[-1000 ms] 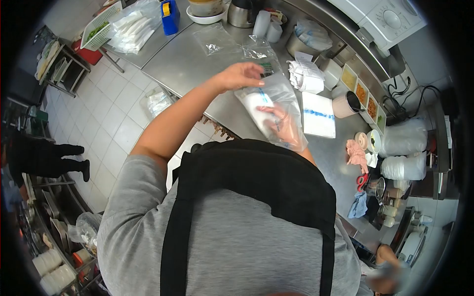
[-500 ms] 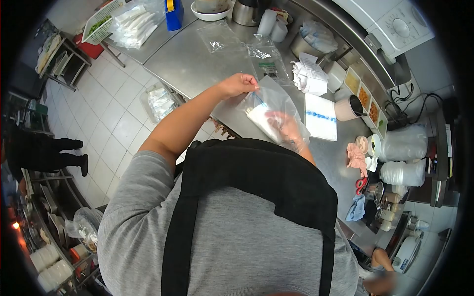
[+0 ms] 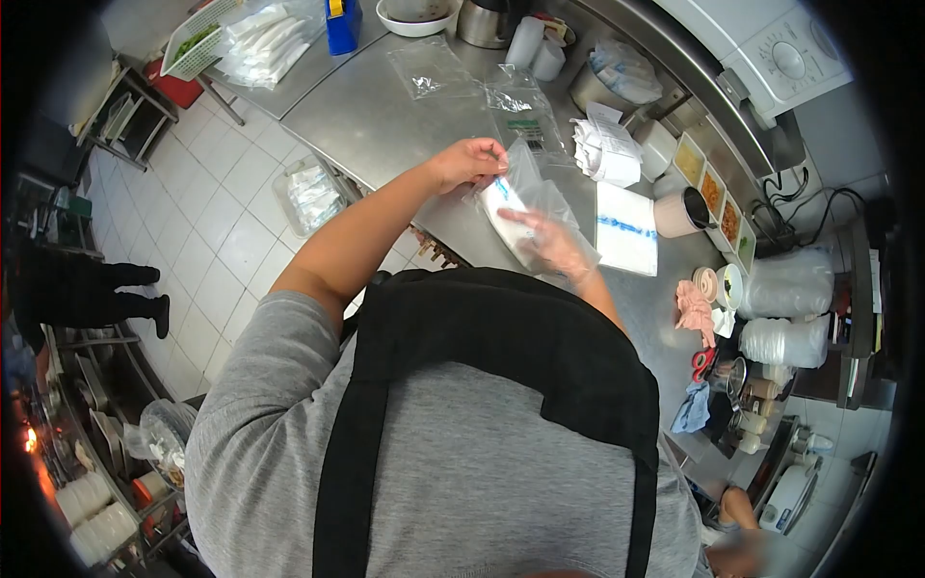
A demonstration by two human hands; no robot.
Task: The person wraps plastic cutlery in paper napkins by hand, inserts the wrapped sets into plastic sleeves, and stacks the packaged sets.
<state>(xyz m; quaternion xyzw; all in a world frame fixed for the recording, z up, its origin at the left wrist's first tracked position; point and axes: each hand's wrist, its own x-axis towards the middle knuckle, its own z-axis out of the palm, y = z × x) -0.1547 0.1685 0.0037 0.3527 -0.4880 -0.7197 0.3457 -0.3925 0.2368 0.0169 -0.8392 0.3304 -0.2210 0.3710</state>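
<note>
Bagging step, by the look: left hand (image 3: 470, 164) pinches clear bag (image 3: 526, 171); right hand (image 3: 561, 243) on white packet (image 3: 503, 220), grip unclear. Next move calls for steady plastic.

I count my own two hands (image 3: 470, 164), one clear bag (image 3: 523, 173) and one white bundle (image 3: 505, 220); right, one blue-striped white stack (image 3: 626, 229), four food trays (image 3: 700, 174) and one pair of red scissors (image 3: 704, 363); far left, one blue tape dispenser (image 3: 343, 31).
</note>
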